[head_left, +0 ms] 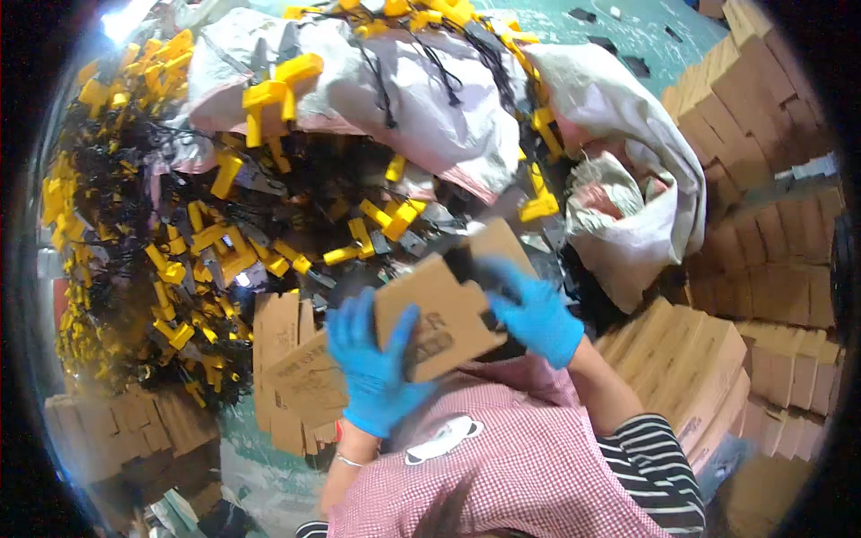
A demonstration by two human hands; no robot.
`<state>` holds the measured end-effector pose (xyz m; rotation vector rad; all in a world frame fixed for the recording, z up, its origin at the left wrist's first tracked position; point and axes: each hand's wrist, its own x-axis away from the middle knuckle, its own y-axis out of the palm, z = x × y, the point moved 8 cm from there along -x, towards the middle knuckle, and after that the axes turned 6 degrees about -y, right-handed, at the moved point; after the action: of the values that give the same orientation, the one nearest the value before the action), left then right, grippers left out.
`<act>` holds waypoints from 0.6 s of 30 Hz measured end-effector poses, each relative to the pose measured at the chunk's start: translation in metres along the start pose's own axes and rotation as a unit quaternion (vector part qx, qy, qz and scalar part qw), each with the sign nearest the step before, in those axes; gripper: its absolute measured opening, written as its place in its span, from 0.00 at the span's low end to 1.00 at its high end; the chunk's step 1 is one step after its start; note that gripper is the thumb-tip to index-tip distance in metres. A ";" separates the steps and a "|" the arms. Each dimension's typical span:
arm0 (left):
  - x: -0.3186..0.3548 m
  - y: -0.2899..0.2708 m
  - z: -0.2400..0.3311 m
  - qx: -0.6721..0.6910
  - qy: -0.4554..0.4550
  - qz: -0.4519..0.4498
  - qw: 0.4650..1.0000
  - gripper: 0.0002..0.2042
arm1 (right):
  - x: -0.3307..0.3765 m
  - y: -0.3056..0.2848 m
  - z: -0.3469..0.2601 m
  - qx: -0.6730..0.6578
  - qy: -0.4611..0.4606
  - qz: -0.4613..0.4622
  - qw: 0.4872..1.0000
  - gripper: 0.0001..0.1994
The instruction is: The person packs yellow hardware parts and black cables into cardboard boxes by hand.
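Note:
A brown cardboard box [432,309], partly folded, is tilted in front of my chest, with printing on its face and a flap [502,246] raised at its far right. My left hand [372,363], in a blue glove, grips its left side, the thumb lying over the front. At the right edge, below the flap, my right hand [536,314] has its gloved fingers bent against the cardboard; the fingertips are slightly blurred. Another printed cardboard piece [308,381] is beside my left hand, overlapping upright flat cartons [273,359]. Whatever is inside the box cannot be made out.
A large heap of yellow-and-black corded parts [215,242] spreads ahead and left. White woven sacks [421,99] lie over it, and an open sack [628,197] slumps at right. Stacked flat cartons [677,368] stand along the right; more cartons [134,430] sit at lower left.

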<state>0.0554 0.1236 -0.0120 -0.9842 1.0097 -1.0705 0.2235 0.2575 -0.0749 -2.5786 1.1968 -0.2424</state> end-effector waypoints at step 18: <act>-0.343 -0.047 -0.412 -0.047 -0.403 0.441 0.801 0.50 | 0.073 -0.093 0.015 -0.111 0.155 0.284 0.940 0.13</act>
<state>-0.4103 0.3936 -0.0125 -0.7691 0.6481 0.2053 0.3409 0.2611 -0.0569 -2.2861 2.1297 -0.4126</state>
